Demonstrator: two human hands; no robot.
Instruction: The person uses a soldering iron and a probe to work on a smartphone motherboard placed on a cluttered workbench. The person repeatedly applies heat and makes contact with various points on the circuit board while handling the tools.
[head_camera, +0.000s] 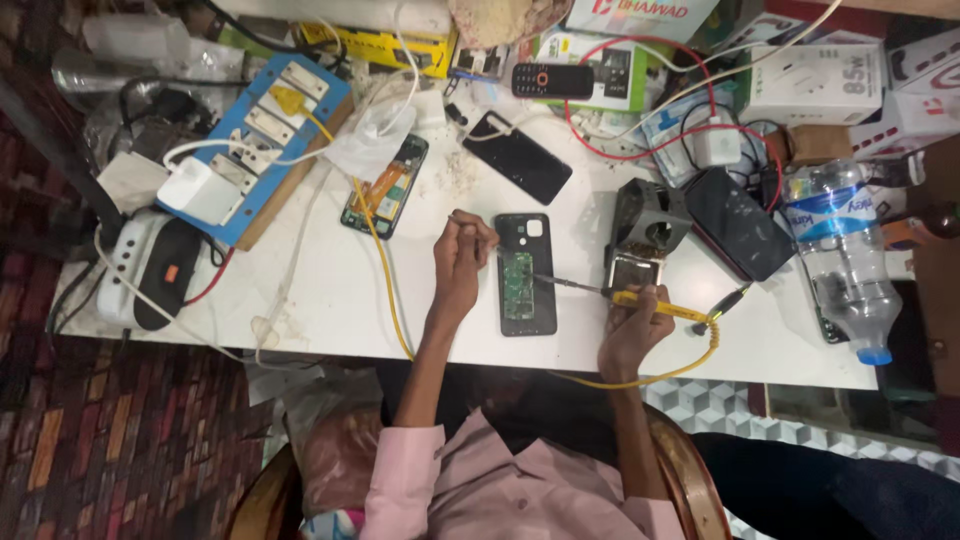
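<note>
An opened black phone (526, 273) lies face down on the white table (330, 290), its green circuit board exposed. My right hand (633, 325) grips a yellow-handled soldering iron (640, 300), whose metal tip reaches left to the phone's board. My left hand (463, 250) sits just left of the phone and pinches a thin wire or strand of solder (470, 222) that points toward the phone's top edge.
A grey soldering iron stand (640, 225) sits right of the phone, beside a dark phone (738, 222) and a plastic water bottle (842, 255). Another opened phone (384, 186), a black phone (518, 156), a blue power strip (262, 140), boxes and cables crowd the back.
</note>
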